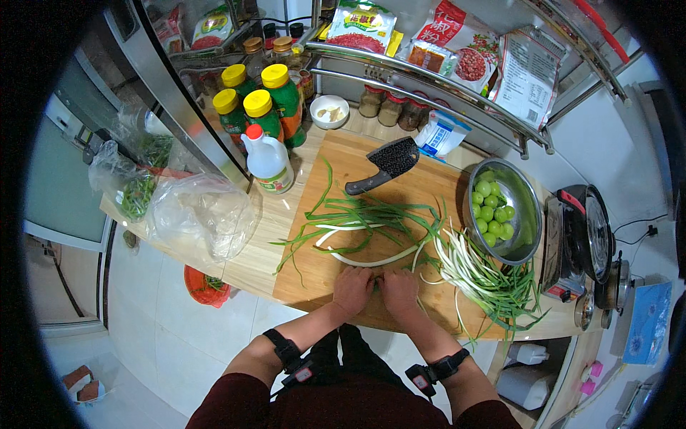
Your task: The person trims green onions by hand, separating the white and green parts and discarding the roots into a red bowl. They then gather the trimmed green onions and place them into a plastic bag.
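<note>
My left hand [352,290] and my right hand [398,291] meet at the near edge of a wooden cutting board [343,161]. Their fingers are curled together around a small bit of green, seemingly part of a green onion; most of it is hidden by the fingers. Just beyond the hands lies a loose spread of green onions [375,214], with white stalks curving close to my fingertips. To the right of my right hand is a pile of green onions with white ends [466,263]. A black-bladed cleaver [394,159] rests flat near the board's far side.
A steel bowl [522,209] of round green fruits or vegetables stands at the board's right. Left are a white jug [268,163], yellow-capped bottles [259,103] and plastic bags [201,214]. A rack [429,67] overhangs the back. A red basket [206,287] sits on the floor.
</note>
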`<state>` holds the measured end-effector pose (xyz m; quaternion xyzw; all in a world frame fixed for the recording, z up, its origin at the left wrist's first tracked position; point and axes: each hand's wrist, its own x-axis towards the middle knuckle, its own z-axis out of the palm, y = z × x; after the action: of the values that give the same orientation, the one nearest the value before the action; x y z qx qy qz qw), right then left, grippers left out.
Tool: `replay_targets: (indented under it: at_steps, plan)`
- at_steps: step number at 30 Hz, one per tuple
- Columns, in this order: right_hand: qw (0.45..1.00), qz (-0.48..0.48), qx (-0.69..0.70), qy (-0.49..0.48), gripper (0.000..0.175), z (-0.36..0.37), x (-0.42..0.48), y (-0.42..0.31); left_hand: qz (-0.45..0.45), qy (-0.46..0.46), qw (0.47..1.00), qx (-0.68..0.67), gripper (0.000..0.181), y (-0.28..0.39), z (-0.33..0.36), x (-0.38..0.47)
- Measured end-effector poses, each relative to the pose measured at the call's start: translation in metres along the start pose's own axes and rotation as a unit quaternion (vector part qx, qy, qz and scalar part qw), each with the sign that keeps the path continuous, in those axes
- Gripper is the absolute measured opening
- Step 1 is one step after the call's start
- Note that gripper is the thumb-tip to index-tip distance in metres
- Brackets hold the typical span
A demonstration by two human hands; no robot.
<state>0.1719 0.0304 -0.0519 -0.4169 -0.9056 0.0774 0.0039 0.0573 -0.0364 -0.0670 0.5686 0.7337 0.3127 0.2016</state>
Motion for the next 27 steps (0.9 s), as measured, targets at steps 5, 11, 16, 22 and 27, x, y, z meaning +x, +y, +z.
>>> replay_targets:
  at_steps: [5, 11, 16, 22, 27]
  plan:
    - [0.999, -0.017, -0.037, -0.029, 0.007, -0.005, 0.003, -0.007, 0.001, 0.0, 1.0, 0.005, 0.012, -0.003, -0.004, -0.004]
    - [0.999, -0.03, -0.004, 0.015, 0.009, 0.003, 0.005, -0.005, 0.005, -0.006, 1.0, -0.002, 0.017, -0.007, -0.003, -0.008]
    - [0.998, -0.045, 0.042, 0.032, 0.011, 0.008, 0.006, 0.001, 0.004, 0.0, 1.0, -0.011, 0.017, -0.007, -0.002, -0.01]
    - [0.982, -0.043, 0.176, 0.053, 0.013, 0.003, 0.003, 0.01, -0.008, 0.011, 0.999, -0.044, 0.013, -0.008, -0.01, -0.011]
    - [0.952, -0.027, 0.293, 0.078, 0.014, -0.004, -0.002, 0.012, -0.043, 0.031, 0.996, -0.077, 0.011, 0.004, -0.021, -0.015]
